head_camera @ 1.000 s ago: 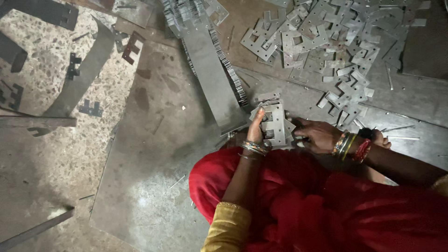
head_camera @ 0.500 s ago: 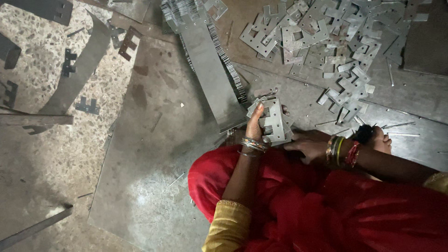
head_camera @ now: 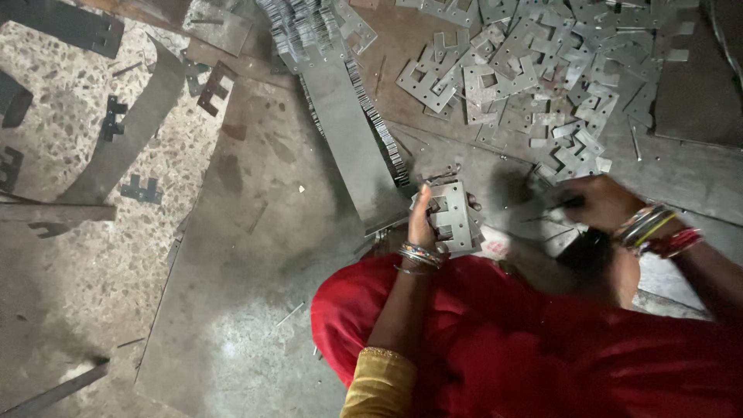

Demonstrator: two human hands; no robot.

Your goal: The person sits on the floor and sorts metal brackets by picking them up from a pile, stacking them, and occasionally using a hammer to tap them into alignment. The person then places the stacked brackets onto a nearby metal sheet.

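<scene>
Floor (head_camera: pixel 255 255); plate stack (head_camera: pixel 449 217) in left hand (head_camera: pixel 422 224).

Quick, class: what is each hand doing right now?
Left hand: closed around a stack of grey E-shaped metal plates.
Right hand: blurred; grip cannot be told.

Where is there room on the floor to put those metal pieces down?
The flat sheet between the long metal strip and the speckled floor is bare. Crowded: the pile of cut plates at top right, where the right hand reaches. The left hand holds a stack of plates.
</scene>
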